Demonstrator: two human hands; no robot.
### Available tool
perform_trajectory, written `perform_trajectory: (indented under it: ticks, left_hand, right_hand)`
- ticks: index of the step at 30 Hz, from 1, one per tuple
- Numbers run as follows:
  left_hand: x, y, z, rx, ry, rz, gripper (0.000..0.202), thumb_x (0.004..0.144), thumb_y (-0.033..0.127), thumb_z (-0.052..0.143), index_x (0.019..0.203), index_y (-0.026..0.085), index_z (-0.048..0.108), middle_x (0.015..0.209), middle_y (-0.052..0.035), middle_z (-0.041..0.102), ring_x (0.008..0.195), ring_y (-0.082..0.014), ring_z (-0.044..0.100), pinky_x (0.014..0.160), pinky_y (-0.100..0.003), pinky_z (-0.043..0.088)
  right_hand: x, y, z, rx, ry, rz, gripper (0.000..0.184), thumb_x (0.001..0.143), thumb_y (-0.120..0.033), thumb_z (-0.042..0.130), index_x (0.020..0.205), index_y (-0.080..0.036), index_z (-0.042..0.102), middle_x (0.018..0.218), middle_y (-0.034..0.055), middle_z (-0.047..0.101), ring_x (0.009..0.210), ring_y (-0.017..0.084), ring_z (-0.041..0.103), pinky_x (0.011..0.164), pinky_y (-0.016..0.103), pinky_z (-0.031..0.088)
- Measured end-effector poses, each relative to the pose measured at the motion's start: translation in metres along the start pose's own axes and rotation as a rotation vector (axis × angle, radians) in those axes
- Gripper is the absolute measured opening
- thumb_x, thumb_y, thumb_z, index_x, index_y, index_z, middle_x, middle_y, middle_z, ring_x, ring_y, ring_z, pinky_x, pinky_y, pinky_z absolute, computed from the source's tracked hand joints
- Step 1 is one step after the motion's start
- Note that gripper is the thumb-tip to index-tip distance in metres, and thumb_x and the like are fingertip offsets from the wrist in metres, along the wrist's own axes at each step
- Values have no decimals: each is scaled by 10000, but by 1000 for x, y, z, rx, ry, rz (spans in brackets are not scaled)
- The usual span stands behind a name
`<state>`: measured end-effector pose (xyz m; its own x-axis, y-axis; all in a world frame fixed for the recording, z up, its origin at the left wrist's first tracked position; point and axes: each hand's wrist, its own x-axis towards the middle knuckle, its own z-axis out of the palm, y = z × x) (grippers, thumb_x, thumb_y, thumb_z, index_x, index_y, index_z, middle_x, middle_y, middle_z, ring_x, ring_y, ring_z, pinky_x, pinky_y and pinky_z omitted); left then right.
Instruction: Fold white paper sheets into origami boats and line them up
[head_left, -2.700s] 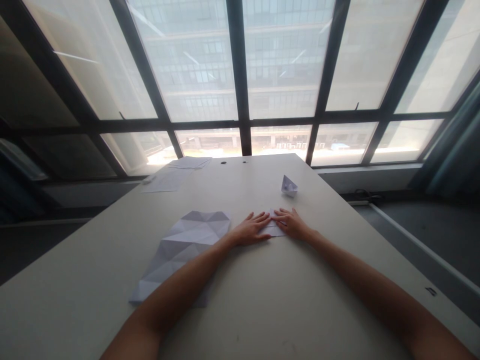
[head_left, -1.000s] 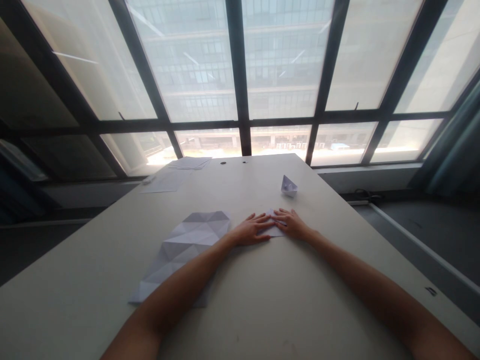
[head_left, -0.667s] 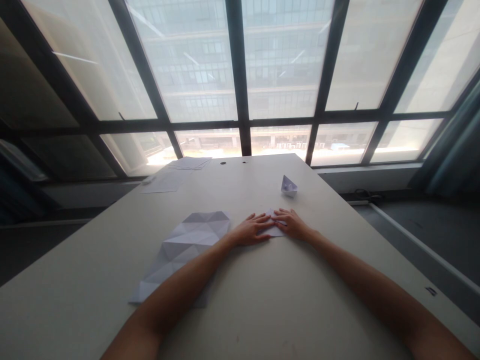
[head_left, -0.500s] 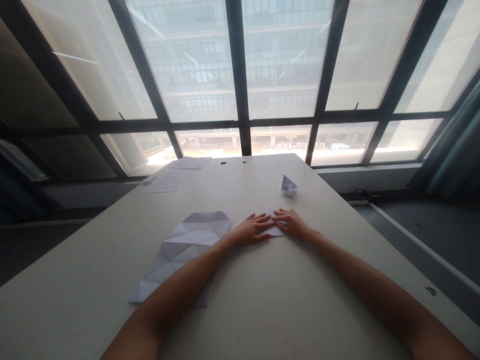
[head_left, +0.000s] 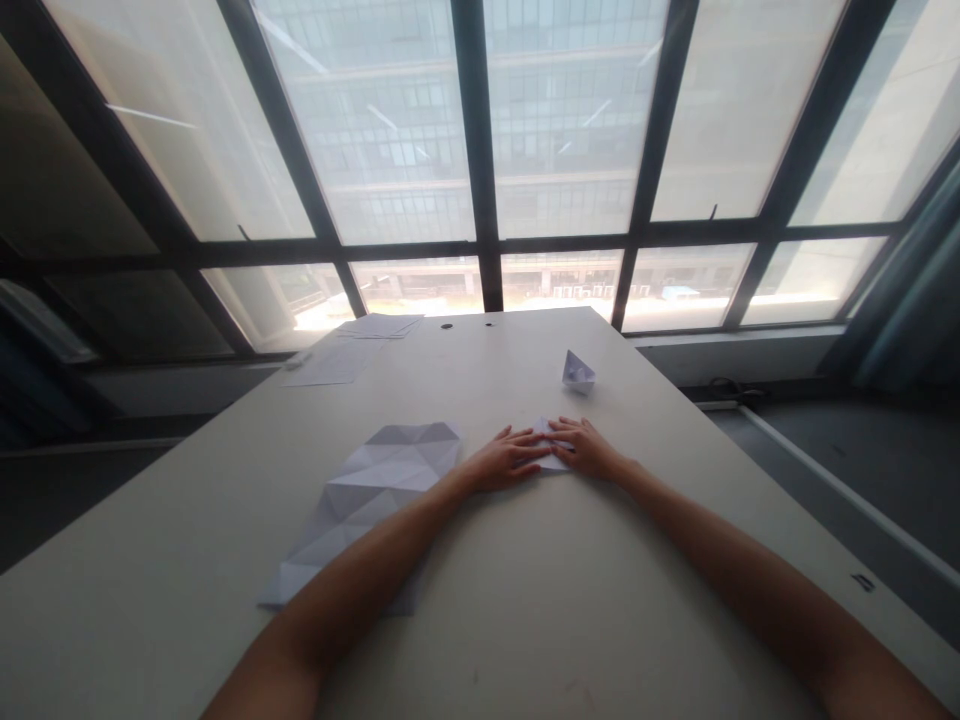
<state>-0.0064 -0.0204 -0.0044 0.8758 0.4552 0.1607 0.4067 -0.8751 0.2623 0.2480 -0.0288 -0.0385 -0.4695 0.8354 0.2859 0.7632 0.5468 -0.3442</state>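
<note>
A small folded piece of white paper point(head_left: 556, 464) lies flat on the table, mostly covered by my two hands. My left hand point(head_left: 504, 459) rests on its left part, fingers stretched out and lying flat. From the other side my right hand point(head_left: 583, 447) presses on its right part, also with fingers extended. The fingertips of both hands meet near the paper's middle. Beside my left forearm lies a larger creased sheet of paper point(head_left: 375, 470), partly hidden under the arm. Beyond my right hand stands a folded paper boat point(head_left: 578, 373).
The white table point(head_left: 510, 600) reaches toward large dark-framed windows. Flat paper sheets point(head_left: 337, 360) lie at its far left. Two small holes are near the far edge. A small dark mark point(head_left: 862, 582) sits by the right edge. Curtains point(head_left: 900, 300) hang at the sides.
My left fingers have shifted very slightly over the folded paper. Everything else looks the same.
</note>
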Motion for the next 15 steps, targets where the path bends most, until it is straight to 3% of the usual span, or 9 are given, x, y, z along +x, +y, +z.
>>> perform_trajectory:
  ticks: [3, 8, 15]
  left_hand:
    - [1, -2, 4, -28, 22, 12, 413, 1050, 368, 455, 1462, 365, 485, 1565, -37, 414, 1471, -203, 344, 1229, -525, 101]
    - [6, -6, 11, -98, 92, 58, 375, 1052, 321, 447, 1397, 256, 580, 1488, -90, 512, 1417, -200, 437, 1213, -439, 261]
    - [6, -1, 8, -175, 100, 61, 345, 1044, 259, 456, 1340, 241, 632, 1435, -63, 569, 1361, -197, 510, 1197, -402, 322]
  right_hand:
    - [0, -1, -2, 5, -12, 14, 397, 972, -324, 533, 1360, -328, 618, 1502, 82, 505, 1428, 331, 397, 1160, 632, 253]
    - [0, -2, -4, -7, -24, 15, 383, 965, -351, 543, 1332, -309, 644, 1508, 87, 498, 1433, 327, 389, 1166, 611, 255]
    - [-3, -1, -4, -30, 5, -11, 377, 972, -424, 553, 1303, -286, 670, 1493, 118, 510, 1411, 331, 418, 1144, 584, 311]
